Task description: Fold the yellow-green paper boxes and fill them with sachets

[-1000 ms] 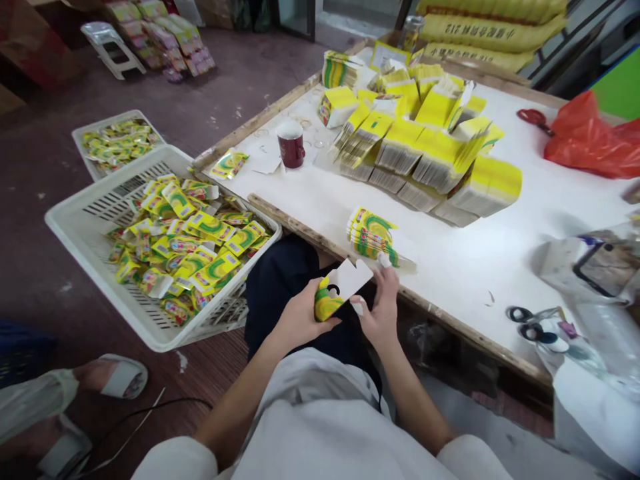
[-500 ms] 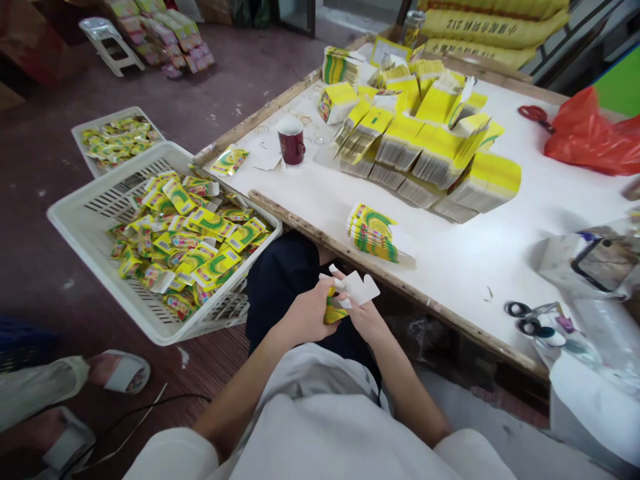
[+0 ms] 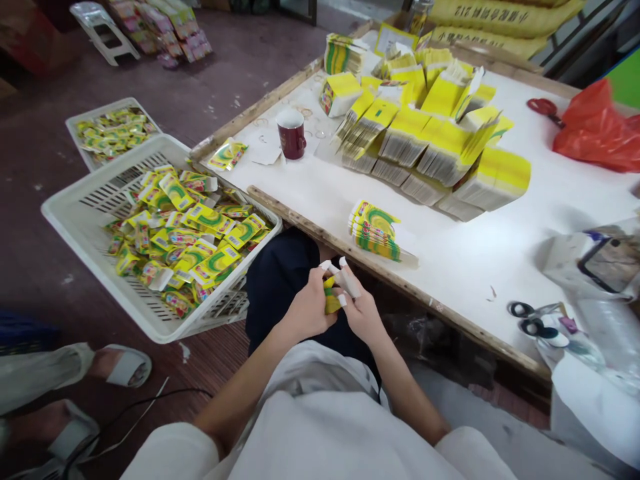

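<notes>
Above my lap, just off the table's front edge, my left hand [image 3: 311, 308] is closed around a small yellow-green card packet [image 3: 331, 299]. My right hand [image 3: 363, 312] pinches the packet's white flap [image 3: 350, 283] from the other side, its fingertips wrapped in white. Beyond my hands, a fanned stack of yellow-green cards [image 3: 373, 231] lies on the white table [image 3: 310, 193]. Left of me, a white basket [image 3: 100, 250] holds many filled yellow packets [image 3: 207, 220].
Rows of yellow cards [image 3: 405, 137] stand at the table's middle, beside a maroon mug [image 3: 291, 139]. A red bag [image 3: 595, 137], red scissors [image 3: 544, 107] and black-handled scissors [image 3: 533, 327] lie right. A smaller basket [image 3: 83, 143] and another person's feet [image 3: 123, 368] are at left.
The white flap between my hands, spread wide before, now shows narrow and folded toward my right fingers. The view has shifted slightly.
</notes>
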A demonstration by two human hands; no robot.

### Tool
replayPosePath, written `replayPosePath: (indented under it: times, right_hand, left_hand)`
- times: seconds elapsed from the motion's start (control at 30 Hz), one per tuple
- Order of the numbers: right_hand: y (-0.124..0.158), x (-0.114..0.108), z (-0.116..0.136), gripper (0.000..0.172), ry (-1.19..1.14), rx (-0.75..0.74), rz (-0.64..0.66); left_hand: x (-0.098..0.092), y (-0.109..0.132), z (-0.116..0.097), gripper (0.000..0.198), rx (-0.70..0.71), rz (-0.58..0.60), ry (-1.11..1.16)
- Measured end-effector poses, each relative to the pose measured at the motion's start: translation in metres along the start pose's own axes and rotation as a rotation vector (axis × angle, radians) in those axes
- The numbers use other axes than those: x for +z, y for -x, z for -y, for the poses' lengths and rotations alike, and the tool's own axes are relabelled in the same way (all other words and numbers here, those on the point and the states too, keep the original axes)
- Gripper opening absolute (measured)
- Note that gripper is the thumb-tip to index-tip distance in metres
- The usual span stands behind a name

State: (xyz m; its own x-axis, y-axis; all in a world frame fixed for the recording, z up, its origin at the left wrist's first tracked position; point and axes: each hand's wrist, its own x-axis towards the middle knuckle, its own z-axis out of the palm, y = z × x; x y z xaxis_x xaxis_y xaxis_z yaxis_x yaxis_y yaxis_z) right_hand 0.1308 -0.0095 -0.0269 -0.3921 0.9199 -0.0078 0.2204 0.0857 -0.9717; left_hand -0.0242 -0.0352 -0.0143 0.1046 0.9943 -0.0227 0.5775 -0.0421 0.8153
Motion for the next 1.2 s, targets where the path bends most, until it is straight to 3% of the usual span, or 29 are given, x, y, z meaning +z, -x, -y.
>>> replayPosePath:
  times: [0.1,0.17,0.3,0.47,0.53,0.6,0.73,0.83,0.9,1.0,1.03,1.1,1.2]
  right_hand:
    - [0.000,0.002,-0.004,0.059,0.063,-0.052,-0.126]
    - [0.003,0.005,-0.009,0.061,0.135,-0.117,-0.130]
    - [0.003,0.004,-0.014,0.046,0.251,-0.282,-0.009]
    - [-0.011,-0.027,-0.003,0.024,0.255,-0.327,0.254]
    - [-0.015,-0.037,0.003,0.022,0.248,-0.337,0.358]
    - [-0.015,-0.036,0.006,0.025,0.241,-0.326,0.364]
    - [-0.009,-0.013,0.002,0.050,0.197,-0.290,0.170]
    - [-0.013,-0.009,-0.001,0.073,0.134,-0.285,0.110]
    - [-0.024,-0.024,-0.002,0.066,0.195,-0.261,-0.011]
    - [-0.048,-0.063,-0.004,0.030,0.498,-0.140,-0.404]
    - [-0.057,-0.076,-0.006,0.027,0.567,-0.095,-0.500]
    - [-0.071,-0.094,-0.011,0.023,0.643,-0.026,-0.587]
    - [-0.085,-0.104,-0.021,0.012,0.681,0.025,-0.569]
  left_hand:
    - [0.002,0.001,0.002,0.069,0.039,-0.164,-0.105]
    - [-0.002,0.003,0.003,0.053,0.034,-0.169,-0.126]
    - [-0.012,0.005,0.004,0.049,0.058,-0.122,-0.074]
    - [-0.021,0.004,0.007,0.084,0.032,-0.067,-0.043]
    - [-0.022,0.003,0.006,0.085,0.059,-0.063,-0.070]
    - [-0.021,0.001,0.003,0.082,0.078,-0.098,-0.121]
    - [-0.015,0.000,0.001,0.080,0.080,-0.146,-0.200]
    - [-0.022,-0.003,0.007,0.076,0.070,-0.183,-0.077]
    - [-0.037,-0.007,0.016,0.075,0.038,-0.433,0.015]
    - [-0.065,-0.016,0.031,0.093,-0.031,-0.997,0.044]
    - [-0.071,-0.018,0.035,0.098,-0.032,-1.084,0.051]
    - [-0.074,-0.019,0.037,0.098,-0.001,-1.093,0.076]
    - [-0.056,-0.014,0.035,0.084,0.038,-0.885,0.149]
